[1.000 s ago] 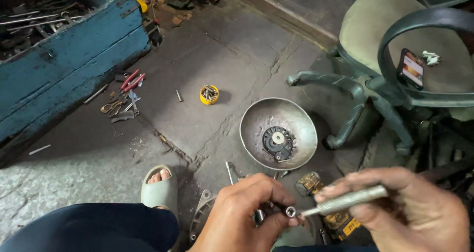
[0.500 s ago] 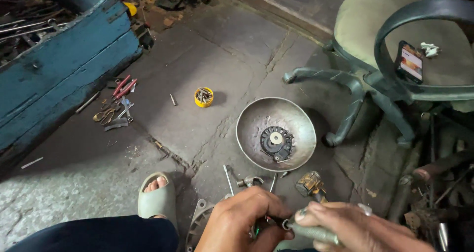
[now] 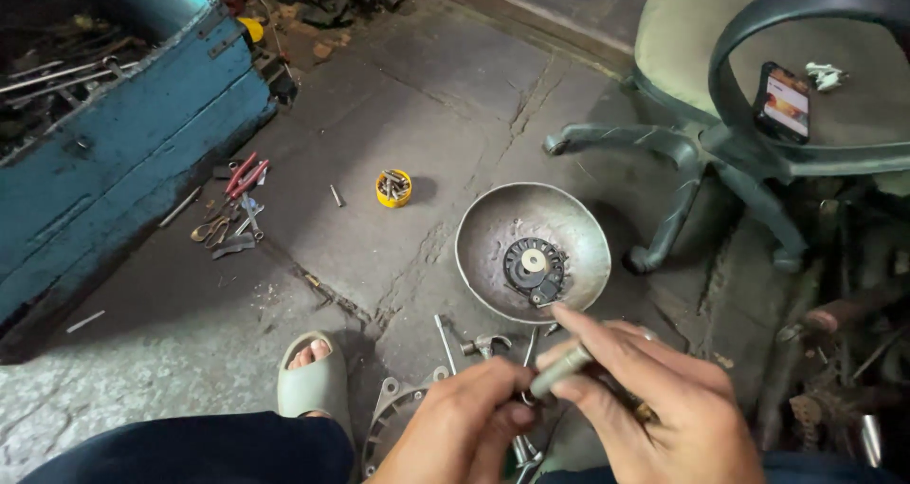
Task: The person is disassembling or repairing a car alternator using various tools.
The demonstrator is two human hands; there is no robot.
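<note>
Your right hand [image 3: 664,399] grips a short grey metal rod [image 3: 559,372] between thumb and fingers, its tip aimed down toward your left hand [image 3: 464,427], which is pinched shut on something small at the fingertips; what that piece is I cannot tell, since your fingers cover it. Both hands meet low over the floor [image 3: 455,95], just in front of the metal bowl [image 3: 493,228] that holds a dark round toothed part [image 3: 534,268]. The main risk, as I judge it, is the rod slipping off the small piece: your left thumb sits right beside the tip, so a slide would drive metal into it. If the pinch loosens, the small piece could drop among the loose tools [image 3: 483,344] lying under your hands or roll into the cracks in the floor, where it would be hard to find. A grey metal housing [image 3: 389,418] lies near your left wrist, and your sandalled foot [image 3: 311,375] is just beside it, so anything heavy knocked off balance there lands on bare toes. The yellow cup [image 3: 393,188] of bits stands well apart, and so do the red pliers [image 3: 242,173], so reaching for either means leaning away with both hands full. The phone [image 3: 783,100] on the chair [image 3: 701,48] rests near the seat's edge; a bump against the chair leg could shake it off.
</note>
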